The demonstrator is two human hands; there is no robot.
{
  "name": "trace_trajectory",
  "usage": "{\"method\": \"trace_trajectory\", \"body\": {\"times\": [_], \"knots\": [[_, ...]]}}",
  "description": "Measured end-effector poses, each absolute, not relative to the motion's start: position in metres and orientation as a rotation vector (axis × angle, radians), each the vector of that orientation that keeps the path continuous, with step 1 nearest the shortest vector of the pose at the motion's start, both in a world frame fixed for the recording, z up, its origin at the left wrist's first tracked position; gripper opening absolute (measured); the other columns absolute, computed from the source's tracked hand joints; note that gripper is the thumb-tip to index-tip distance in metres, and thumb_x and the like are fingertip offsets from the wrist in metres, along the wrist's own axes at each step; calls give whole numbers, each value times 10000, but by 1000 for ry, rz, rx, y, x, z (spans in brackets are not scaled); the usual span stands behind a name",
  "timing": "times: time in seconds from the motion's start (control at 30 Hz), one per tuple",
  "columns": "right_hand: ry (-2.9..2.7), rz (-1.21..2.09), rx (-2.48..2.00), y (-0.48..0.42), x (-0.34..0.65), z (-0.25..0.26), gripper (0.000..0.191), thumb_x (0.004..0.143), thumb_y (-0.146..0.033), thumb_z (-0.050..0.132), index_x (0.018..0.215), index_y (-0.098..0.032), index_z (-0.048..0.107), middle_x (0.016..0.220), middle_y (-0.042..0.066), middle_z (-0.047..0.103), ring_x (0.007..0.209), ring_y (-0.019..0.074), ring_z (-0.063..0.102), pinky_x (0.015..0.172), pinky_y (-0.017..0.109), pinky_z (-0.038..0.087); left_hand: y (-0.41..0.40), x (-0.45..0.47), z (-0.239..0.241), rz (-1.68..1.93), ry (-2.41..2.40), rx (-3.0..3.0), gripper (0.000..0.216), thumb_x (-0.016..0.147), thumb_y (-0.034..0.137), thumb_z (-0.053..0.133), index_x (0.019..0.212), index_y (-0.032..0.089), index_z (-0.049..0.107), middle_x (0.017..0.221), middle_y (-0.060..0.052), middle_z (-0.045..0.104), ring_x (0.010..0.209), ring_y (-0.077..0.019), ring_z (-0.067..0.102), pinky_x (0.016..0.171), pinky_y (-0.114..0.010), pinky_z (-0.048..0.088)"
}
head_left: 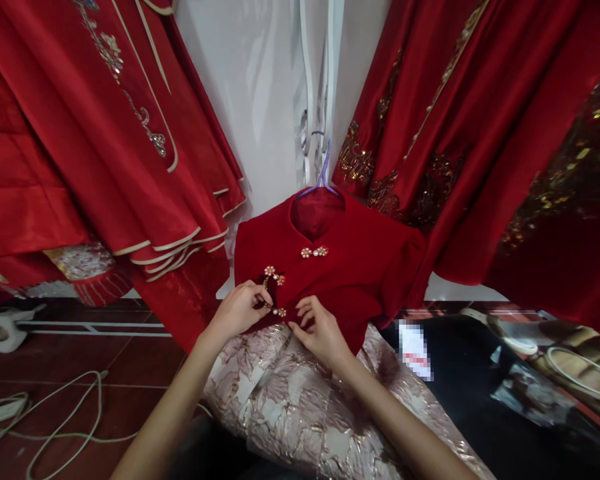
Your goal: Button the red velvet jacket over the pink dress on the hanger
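A dark red velvet top (pixel 360 247) hangs on a purple hanger (pixel 323 170), its neck facing me. A flower-shaped pearl clasp (pixel 315 253) sits below the neckline, and two more lie lower on the left side. My left hand (pixel 241 308) pinches the lowest beaded clasp (pixel 279 312) at its left end, thumb and forefinger together; the fingers partly hide it. To its right, my right hand (pixel 320 330) hovers over or lightly touches the top's lower front, thumb and fingers apart, with nothing visible between them.
Red garments with beaded trim (pixel 110 53) hang at left, and sequinned red ones (pixel 555 167) at right. Pale brocade fabric (pixel 300 413) spreads below the top. A white cable (pixel 100 407) lies on the tiled floor. Plastic-wrapped items (pixel 530 393) rest on a black surface at right.
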State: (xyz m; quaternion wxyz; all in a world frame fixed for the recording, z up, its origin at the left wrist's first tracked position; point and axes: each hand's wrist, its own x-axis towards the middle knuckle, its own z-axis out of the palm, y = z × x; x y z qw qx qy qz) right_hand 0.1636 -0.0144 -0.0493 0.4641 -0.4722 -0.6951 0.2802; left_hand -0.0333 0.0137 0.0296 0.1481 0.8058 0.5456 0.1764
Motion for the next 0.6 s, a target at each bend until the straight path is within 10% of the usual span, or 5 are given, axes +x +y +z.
{"method": "trace_trajectory", "body": {"times": [0.6], "knots": [[-1664, 998, -1125, -19, 168, -48, 323, 786, -252, 611, 1102, -192, 585, 1057, 85, 660, 943, 180, 640, 683, 290, 566, 12, -19, 22, 343, 1711, 2347, 130, 739, 336, 671, 804, 224, 681, 812, -4, 695, 752, -179, 615, 641, -264, 387]]}}
